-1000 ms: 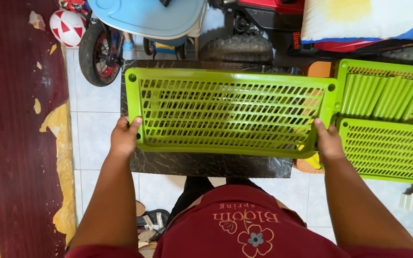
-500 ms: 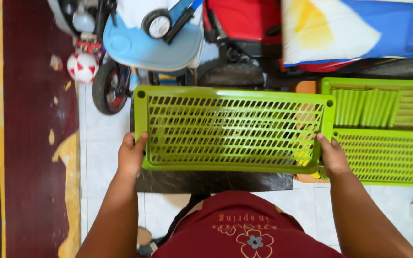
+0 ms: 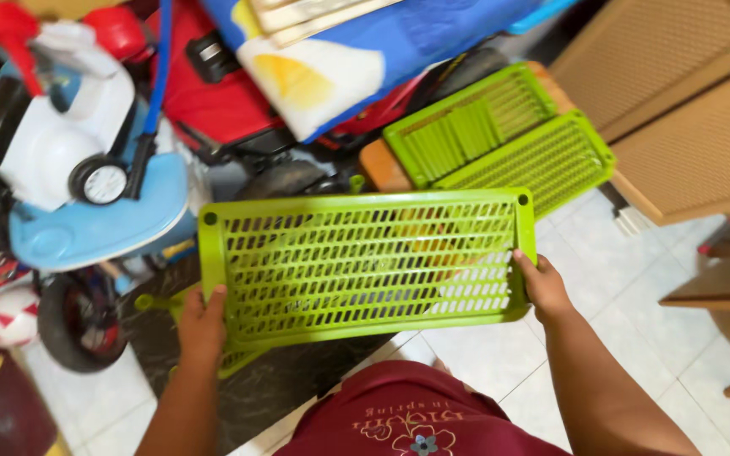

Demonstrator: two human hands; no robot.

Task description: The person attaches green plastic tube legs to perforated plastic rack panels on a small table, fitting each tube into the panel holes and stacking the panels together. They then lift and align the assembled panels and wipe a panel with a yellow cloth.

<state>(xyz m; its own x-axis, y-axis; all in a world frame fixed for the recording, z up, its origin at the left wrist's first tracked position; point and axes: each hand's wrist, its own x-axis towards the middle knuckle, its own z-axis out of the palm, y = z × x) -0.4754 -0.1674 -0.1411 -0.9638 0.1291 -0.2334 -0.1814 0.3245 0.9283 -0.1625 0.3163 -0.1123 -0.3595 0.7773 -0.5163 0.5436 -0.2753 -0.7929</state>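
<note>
While hands grip it, green slatted panel point(image 3: 365, 257) (tilted)

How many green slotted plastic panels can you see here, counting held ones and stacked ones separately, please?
Held in the left hand and right hand: 1 held panel
Stacked panels behind: 2, upper and lower
Total: 3

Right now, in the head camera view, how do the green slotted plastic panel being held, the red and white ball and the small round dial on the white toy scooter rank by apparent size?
1. Green slotted plastic panel, by far; it is also nearest the camera.
2. Red and white ball, partly cut off at the edge.
3. Small round dial on the white toy scooter.
</note>
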